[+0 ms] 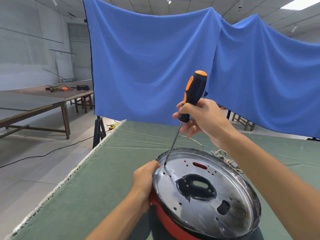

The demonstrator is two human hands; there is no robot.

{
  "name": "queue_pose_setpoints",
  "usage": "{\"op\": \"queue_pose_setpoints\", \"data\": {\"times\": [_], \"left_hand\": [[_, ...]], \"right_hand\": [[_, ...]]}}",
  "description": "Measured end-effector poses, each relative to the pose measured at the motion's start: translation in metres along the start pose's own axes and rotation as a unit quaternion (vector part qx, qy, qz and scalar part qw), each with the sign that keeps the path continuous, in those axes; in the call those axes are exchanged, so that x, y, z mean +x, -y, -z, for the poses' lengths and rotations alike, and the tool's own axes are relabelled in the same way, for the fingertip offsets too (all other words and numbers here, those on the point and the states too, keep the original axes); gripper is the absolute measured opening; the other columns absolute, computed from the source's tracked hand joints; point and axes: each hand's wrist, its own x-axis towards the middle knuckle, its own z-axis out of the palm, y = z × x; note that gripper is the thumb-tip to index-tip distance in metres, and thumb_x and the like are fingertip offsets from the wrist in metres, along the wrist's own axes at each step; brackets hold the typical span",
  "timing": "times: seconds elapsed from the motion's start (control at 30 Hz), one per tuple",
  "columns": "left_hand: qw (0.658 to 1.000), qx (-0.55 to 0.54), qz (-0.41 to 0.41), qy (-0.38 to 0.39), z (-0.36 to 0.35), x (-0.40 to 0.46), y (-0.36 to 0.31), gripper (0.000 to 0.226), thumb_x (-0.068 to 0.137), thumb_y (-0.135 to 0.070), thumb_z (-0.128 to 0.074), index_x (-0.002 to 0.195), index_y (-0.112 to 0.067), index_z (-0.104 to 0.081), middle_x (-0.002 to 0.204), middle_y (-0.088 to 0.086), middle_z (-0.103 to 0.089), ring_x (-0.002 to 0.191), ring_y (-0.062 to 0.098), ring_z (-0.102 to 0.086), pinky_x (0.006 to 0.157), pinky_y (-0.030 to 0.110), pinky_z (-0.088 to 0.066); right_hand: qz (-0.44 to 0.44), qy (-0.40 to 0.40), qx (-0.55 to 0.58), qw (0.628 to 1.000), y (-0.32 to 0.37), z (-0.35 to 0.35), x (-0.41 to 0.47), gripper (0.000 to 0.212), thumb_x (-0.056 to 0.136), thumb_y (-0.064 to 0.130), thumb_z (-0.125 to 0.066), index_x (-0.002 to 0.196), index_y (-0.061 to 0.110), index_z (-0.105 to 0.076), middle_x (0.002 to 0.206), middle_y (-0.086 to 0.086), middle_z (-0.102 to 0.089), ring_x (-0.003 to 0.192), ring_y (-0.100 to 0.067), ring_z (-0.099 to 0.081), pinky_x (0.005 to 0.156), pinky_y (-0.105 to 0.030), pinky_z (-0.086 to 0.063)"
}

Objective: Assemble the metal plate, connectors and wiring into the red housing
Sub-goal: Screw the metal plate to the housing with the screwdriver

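A round shiny metal plate [199, 201] with several holes sits on top of the red housing [166, 220], tilted toward me on the green cloth. My left hand [144, 179] grips the housing's left rim. My right hand [202, 118] holds a black and orange screwdriver [194, 94] by the lower part of its handle. The shaft slants down and its tip rests on the plate's upper left part, near a small hole. A bundle of wiring [225, 158] lies behind the housing, partly hidden by my right forearm.
The green-covered table [110, 170] ends at a frayed edge on the left. A blue cloth backdrop [155, 66] hangs behind it on a black stand [98, 130]. Wooden tables [43, 104] with tools stand far left. A cable runs across the floor.
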Motion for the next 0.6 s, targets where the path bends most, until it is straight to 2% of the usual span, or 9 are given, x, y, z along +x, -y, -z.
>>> {"op": "queue_pose_setpoints", "data": {"times": [0.07, 0.13, 0.2, 0.27, 0.33, 0.43, 0.5, 0.57, 0.6], "left_hand": [[0.999, 0.029, -0.033, 0.009, 0.002, 0.003, 0.0, 0.028, 0.076, -0.011, -0.053, 0.052, -0.02, -0.042, 0.05, -0.001, -0.035, 0.041, 0.016, -0.031, 0.043, 0.016, -0.024], [0.995, 0.067, -0.077, 0.009, 0.003, 0.007, 0.001, 0.043, 0.079, -0.004, -0.049, 0.039, -0.019, -0.042, 0.044, -0.008, -0.037, 0.042, 0.012, -0.032, 0.042, 0.019, -0.025], [0.989, 0.104, -0.103, 0.004, 0.004, 0.007, 0.002, 0.047, 0.079, -0.001, -0.048, 0.036, -0.02, -0.045, 0.043, -0.011, -0.037, 0.049, 0.014, -0.031, 0.049, 0.025, -0.025], [0.986, 0.124, -0.115, 0.001, 0.005, 0.008, 0.004, 0.046, 0.078, 0.0, -0.047, 0.037, -0.02, -0.043, 0.044, -0.01, -0.035, 0.054, 0.016, -0.029, 0.053, 0.029, -0.023], [0.983, 0.136, -0.127, 0.005, 0.006, 0.01, 0.005, 0.045, 0.078, 0.0, -0.047, 0.038, -0.02, -0.044, 0.044, -0.01, -0.036, 0.056, 0.016, -0.03, 0.055, 0.03, -0.024], [0.977, 0.163, -0.138, 0.011, 0.006, 0.012, 0.006, 0.042, 0.077, 0.001, -0.047, 0.04, -0.02, -0.045, 0.045, -0.01, -0.038, 0.053, 0.014, -0.032, 0.054, 0.027, -0.027], [0.975, 0.179, -0.129, 0.011, 0.007, 0.013, 0.005, 0.042, 0.077, 0.0, -0.047, 0.04, -0.021, -0.046, 0.044, -0.011, -0.039, 0.048, 0.01, -0.033, 0.048, 0.023, -0.027], [0.972, 0.193, -0.129, 0.019, 0.009, 0.015, 0.003, 0.035, 0.075, -0.006, -0.051, 0.043, -0.02, -0.048, 0.048, -0.008, -0.041, 0.05, 0.012, -0.035, 0.05, 0.023, -0.029], [0.965, 0.219, -0.141, 0.023, 0.011, 0.016, 0.001, 0.025, 0.071, -0.012, -0.053, 0.048, -0.02, -0.051, 0.052, -0.004, -0.043, 0.054, 0.015, -0.036, 0.054, 0.025, -0.03]], "right_hand": [[0.042, -0.019, -0.037, 0.998, -0.001, -0.002, 0.002, 0.006, 0.086, 0.007, -0.059, 0.09, 0.01, -0.055, 0.082, -0.013, -0.07, 0.037, -0.021, -0.059, 0.035, -0.023, -0.043], [0.07, -0.037, -0.081, 0.994, -0.004, -0.003, 0.006, 0.014, 0.085, 0.014, -0.066, 0.089, 0.006, -0.055, 0.076, -0.013, -0.07, 0.033, -0.02, -0.055, 0.033, -0.022, -0.04], [0.083, -0.077, -0.153, 0.982, -0.007, -0.005, 0.012, 0.028, 0.08, 0.026, -0.073, 0.079, 0.003, -0.055, 0.067, -0.008, -0.069, 0.031, -0.016, -0.053, 0.032, -0.019, -0.036], [0.088, -0.119, -0.221, 0.964, -0.009, -0.007, 0.016, 0.039, 0.076, 0.038, -0.074, 0.067, 0.011, -0.048, 0.06, -0.004, -0.067, 0.032, -0.01, -0.052, 0.033, -0.017, -0.036], [0.082, -0.15, -0.248, 0.954, -0.014, -0.01, 0.019, 0.046, 0.074, 0.048, -0.072, 0.061, 0.018, -0.04, 0.058, -0.003, -0.063, 0.043, -0.007, -0.059, 0.043, -0.024, -0.049], [0.059, -0.165, -0.215, 0.961, -0.021, -0.011, 0.024, 0.039, 0.077, 0.048, -0.068, 0.069, 0.014, -0.052, 0.059, 0.006, -0.066, 0.062, -0.008, -0.067, 0.069, -0.041, -0.058], [0.046, -0.154, -0.142, 0.977, -0.022, -0.011, 0.028, 0.042, 0.079, 0.042, -0.069, 0.085, 0.001, -0.061, 0.063, 0.004, -0.07, 0.057, -0.006, -0.064, 0.075, -0.041, -0.057], [0.039, -0.132, -0.098, 0.986, -0.02, -0.013, 0.031, 0.05, 0.081, 0.039, -0.071, 0.087, -0.009, -0.058, 0.059, 0.0, -0.069, 0.05, -0.005, -0.058, 0.066, -0.034, -0.055], [0.033, -0.119, -0.095, 0.988, -0.02, -0.015, 0.03, 0.051, 0.081, 0.04, -0.071, 0.085, -0.009, -0.057, 0.058, -0.001, -0.068, 0.046, -0.004, -0.055, 0.055, -0.026, -0.052]]}}
